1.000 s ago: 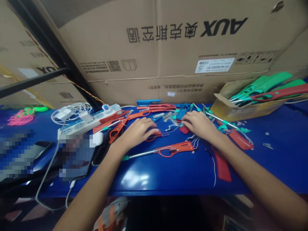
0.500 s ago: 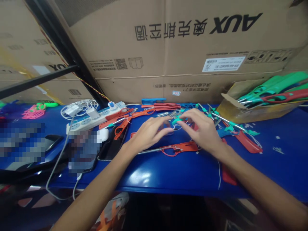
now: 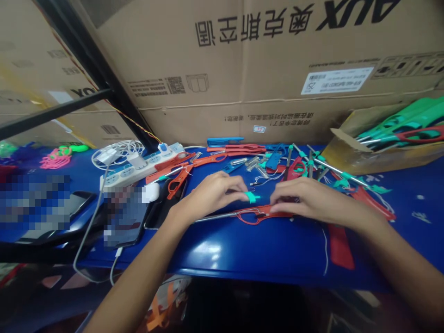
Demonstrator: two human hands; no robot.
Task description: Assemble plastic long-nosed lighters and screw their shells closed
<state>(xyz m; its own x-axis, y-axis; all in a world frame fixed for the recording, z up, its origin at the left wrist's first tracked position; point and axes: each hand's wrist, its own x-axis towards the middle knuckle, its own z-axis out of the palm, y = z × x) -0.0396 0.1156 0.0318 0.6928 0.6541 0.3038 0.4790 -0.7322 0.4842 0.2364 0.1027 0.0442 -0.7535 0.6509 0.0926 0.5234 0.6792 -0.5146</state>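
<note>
Between the thumb and fingertips of my left hand (image 3: 213, 194) is a small teal plastic piece (image 3: 252, 198), held just above the table. My right hand (image 3: 307, 199) has its bent fingers closed at the handle of an orange lighter casing (image 3: 266, 210), which lies flat with its metal tube pointing left. Thin wires and a small dark part show inside the casing by the trigger loop. My right palm hides the handle's far end. Behind the hands lie clear lighter tanks (image 3: 255, 164), a blue casing (image 3: 275, 160) and metal tubes with teal parts (image 3: 333, 171).
A cardboard box (image 3: 385, 159) of green and red lighters stands at the right. Red casings (image 3: 342, 247) lie near the front edge. To the left are a power strip (image 3: 142, 169), a phone (image 3: 126, 222) and cables. A large carton (image 3: 225, 88) backs the blue table.
Both hands have come down and nearer to me, and apart from each other. My right hand has left the teal piece and moved to the orange casing; my left still holds the piece.
</note>
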